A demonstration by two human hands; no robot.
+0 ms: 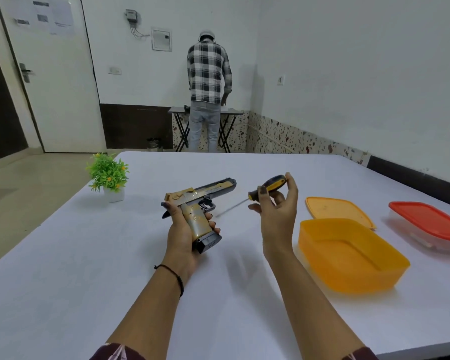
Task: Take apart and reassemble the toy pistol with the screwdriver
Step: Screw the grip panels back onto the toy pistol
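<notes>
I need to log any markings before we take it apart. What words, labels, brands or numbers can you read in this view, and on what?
No text can be read.
Toy pistol, in the left hand: a dark line of marking on the slide, too small to read.
Papers on the door: printed, blurred.
Screwdriver, in the right hand: no marking visible.
Orange container and red-lidded box: none visible.
</notes>
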